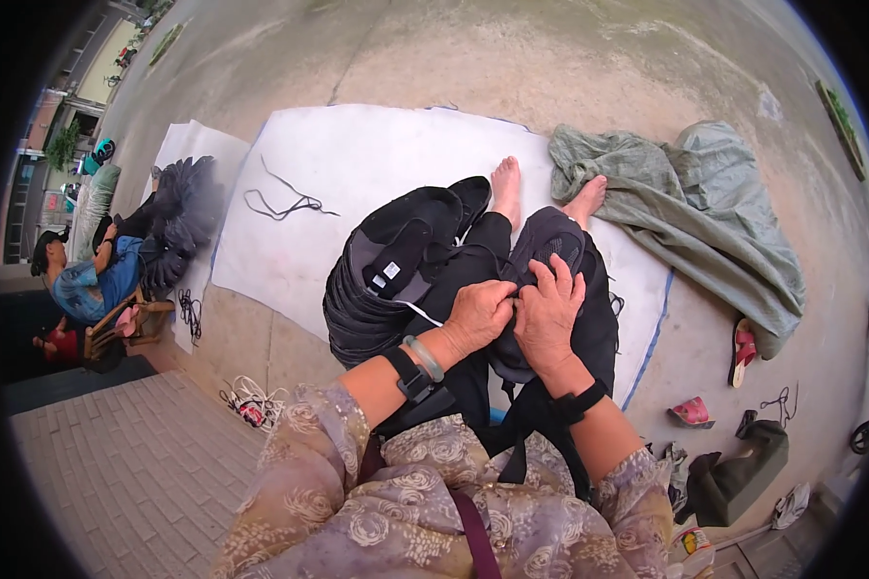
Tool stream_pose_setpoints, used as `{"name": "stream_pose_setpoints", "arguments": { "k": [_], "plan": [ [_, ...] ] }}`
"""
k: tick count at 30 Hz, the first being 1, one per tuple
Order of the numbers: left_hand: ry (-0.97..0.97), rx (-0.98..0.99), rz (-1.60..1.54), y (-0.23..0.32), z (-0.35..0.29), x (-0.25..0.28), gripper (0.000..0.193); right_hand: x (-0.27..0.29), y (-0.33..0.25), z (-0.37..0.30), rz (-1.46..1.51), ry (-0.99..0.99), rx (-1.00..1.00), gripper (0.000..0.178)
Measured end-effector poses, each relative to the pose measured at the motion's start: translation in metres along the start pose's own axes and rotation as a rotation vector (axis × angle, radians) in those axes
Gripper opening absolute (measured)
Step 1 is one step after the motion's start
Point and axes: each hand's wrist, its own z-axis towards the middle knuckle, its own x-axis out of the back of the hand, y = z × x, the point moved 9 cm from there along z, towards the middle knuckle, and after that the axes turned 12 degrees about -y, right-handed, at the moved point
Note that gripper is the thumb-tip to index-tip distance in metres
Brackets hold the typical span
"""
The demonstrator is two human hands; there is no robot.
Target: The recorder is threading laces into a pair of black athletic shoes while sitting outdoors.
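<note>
1. While the person sat on a white sheet (357, 164) on the ground, both hands were busy with a black shoe piece (546, 246) on the lap.
2. The left hand (476, 316) was curled shut, and its fingers (500, 294) pinched the near edge of the black shoe piece.
3. The right hand (548, 314) lay just beside the left hand, touching it, with its fingers (562, 275) spread flat and pressed down on the same piece.
4. The black shoe piece sat under and just past the two hands, resting on the right knee.
5. A thin black lace (483, 253) ran from the place where the hands met over to the left.
6. A stack of black shoe pieces (386, 280) leaned just left of the left hand, almost touching the wrist.
7. Two bare feet (541, 188) stuck out past the hands, further away on the white sheet.
8. A loose black string (280, 201) lay on the sheet, well apart from the hands, up and to the left.
9. A green-grey cloth (705, 222) was heaped to the right of the hands, past the sheet's edge.
10. A red sandal (743, 352) lay on the ground, far right of the right hand.
11. Another person (87, 275) in a blue top sat far off to the left beside a dark pile (179, 227).
</note>
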Motion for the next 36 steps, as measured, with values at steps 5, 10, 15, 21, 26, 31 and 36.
{"name": "stream_pose_setpoints", "arguments": {
  "k": [5,10,15,21,26,31,36],
  "plan": [
    [0.002,0.084,0.138,0.026,0.0,0.005,0.032,0.018,-0.006,-0.018,-0.157,-0.203,0.024,0.015],
    [-0.156,-0.259,0.216,0.101,0.005,-0.027,0.021,0.074,-0.001,-0.073,-0.255,-0.182,0.07,0.011],
    [-0.498,-0.301,0.238,0.112,0.006,-0.072,0.01,0.089,0.002,-0.1,-0.258,-0.147,0.047,0.01],
    [-0.563,-0.211,-0.019,0.098,0.004,-0.063,0.01,0.086,0.003,-0.092,-0.1,-0.06,0.088,0.009],
    [-0.5,-0.117,-0.187,0.081,0.004,-0.033,0.011,0.072,0.009,-0.081,0.065,-0.013,0.102,0.016],
    [-0.129,-0.126,0.314,0.071,0.006,0.007,0.01,0.041,0.037,-0.068,0.313,0.043,-0.064,0.029],
    [-0.126,-0.255,0.481,0.073,0.007,-0.006,0.01,0.021,0.05,-0.068,0.363,0.029,-0.111,0.029]
  ]
}}
